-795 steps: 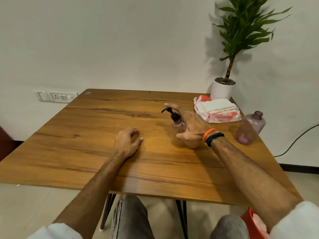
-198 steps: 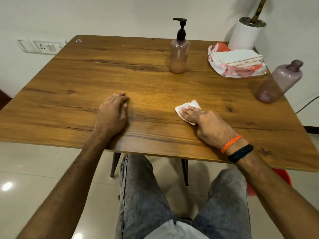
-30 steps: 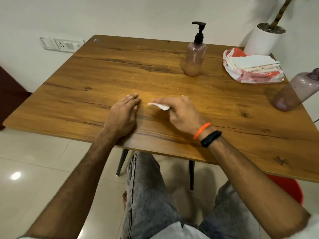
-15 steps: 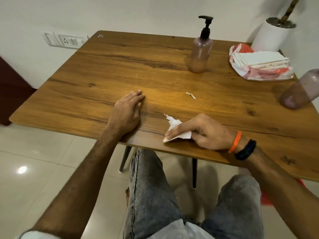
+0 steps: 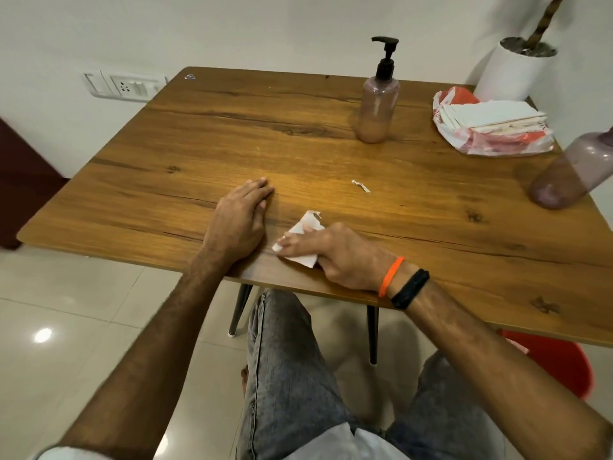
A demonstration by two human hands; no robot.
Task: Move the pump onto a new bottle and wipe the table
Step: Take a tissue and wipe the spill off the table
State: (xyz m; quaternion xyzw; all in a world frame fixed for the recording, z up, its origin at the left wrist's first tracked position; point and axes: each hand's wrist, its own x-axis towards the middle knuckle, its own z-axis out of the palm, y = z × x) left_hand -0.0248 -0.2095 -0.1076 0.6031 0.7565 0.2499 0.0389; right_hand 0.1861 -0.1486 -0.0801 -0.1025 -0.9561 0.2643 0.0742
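Two straight fingers (image 5: 292,240) of right hand (image 5: 335,257) pressing tissue (image 5: 303,239) flat on table (image 5: 431,227)

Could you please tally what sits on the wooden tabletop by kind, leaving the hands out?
Pinkish translucent plastic bottles: 2, one with the black pump, one without a pump.
White paper tissue pieces: 2, the wipe under the right hand, the small torn scrap.
Plastic pack of stacked white tissues: 1.
White plant pot: 1.
Total: 6.
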